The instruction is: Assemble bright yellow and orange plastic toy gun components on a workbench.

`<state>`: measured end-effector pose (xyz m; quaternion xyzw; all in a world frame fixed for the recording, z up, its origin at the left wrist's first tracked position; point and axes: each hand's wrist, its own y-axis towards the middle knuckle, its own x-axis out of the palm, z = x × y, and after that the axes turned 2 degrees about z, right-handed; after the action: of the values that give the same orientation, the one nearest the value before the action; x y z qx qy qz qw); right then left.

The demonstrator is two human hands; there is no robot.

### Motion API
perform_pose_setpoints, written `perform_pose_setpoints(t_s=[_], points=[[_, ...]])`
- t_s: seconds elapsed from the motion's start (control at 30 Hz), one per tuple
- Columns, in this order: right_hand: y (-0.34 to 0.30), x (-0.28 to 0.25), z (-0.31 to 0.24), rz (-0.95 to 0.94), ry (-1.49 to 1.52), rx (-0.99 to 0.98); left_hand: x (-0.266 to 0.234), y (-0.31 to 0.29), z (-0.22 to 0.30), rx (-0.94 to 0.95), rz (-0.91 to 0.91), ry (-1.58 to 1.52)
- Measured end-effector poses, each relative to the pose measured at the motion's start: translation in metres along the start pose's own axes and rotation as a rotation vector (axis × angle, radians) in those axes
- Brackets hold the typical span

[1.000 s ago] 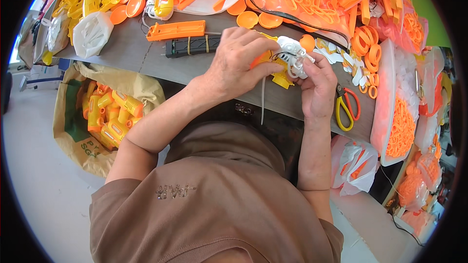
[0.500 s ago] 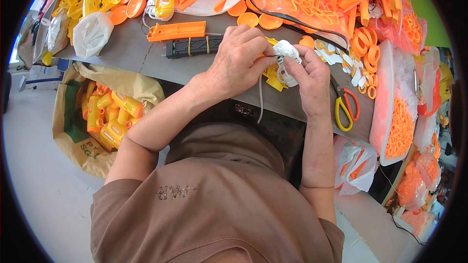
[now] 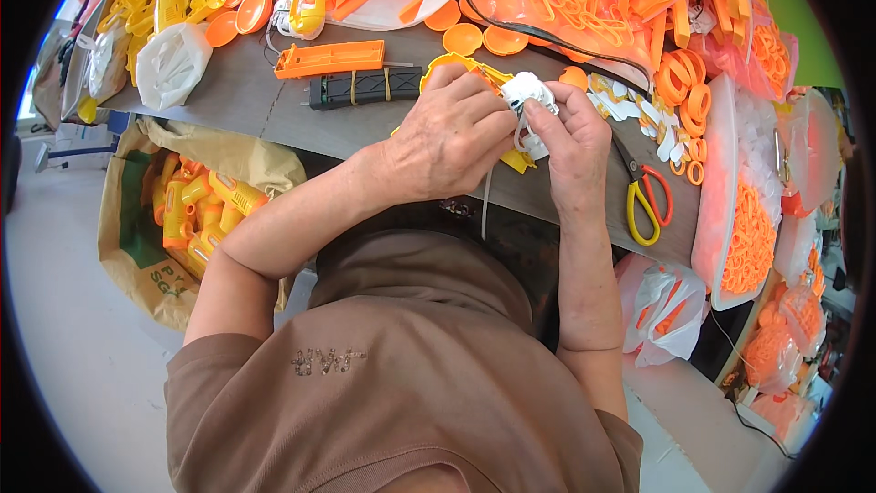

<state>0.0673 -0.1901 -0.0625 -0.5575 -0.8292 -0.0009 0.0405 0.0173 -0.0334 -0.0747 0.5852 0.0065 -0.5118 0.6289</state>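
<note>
My right hand (image 3: 577,141) grips a small white plastic part (image 3: 527,89) between thumb and fingers, just above the near edge of the bench. Close beside it on the left, my left hand (image 3: 447,132) is closed, its fingers curled together; whatever they pinch is hidden behind the knuckles. A yellow plastic shell (image 3: 518,161) lies under both hands, mostly covered by them. From below my left hand a thin pale cord (image 3: 486,205) hangs past the bench edge.
Scissors (image 3: 646,201) with red and yellow handles lie right of my hands. Left are an orange tray-like part (image 3: 330,58) and a black banded part (image 3: 365,88). Orange pieces (image 3: 575,9) heap behind. A paper bag (image 3: 119,210) holds yellow-orange parts; a bin (image 3: 714,192) stands right.
My left hand has shifted left and slightly down, away from the white part, its fingers curling more. More of the yellow shell shows behind it. My right hand still holds the white part, slightly lower.
</note>
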Motion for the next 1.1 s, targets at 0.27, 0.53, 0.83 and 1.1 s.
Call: perform_pose_setpoints(t_s=[0.27, 0.53, 0.83, 1.1], points=[[-0.001, -0.003, -0.010, -0.095, -0.109, 0.029, -0.015, 0.015, -0.016, 0.099, -0.151, 0.040], [0.004, -0.007, -0.021, -0.222, -0.295, 0.040, -0.006, 0.019, -0.013, 0.198, -0.153, 0.036], [-0.019, -0.037, -0.017, -0.094, -0.230, -0.095, -0.007, 0.010, -0.019, -0.006, -0.066, -0.119], [-0.027, -0.017, 0.027, -0.097, -0.857, -0.524, -0.009, 0.005, -0.020, -0.204, -0.050, -0.301]])
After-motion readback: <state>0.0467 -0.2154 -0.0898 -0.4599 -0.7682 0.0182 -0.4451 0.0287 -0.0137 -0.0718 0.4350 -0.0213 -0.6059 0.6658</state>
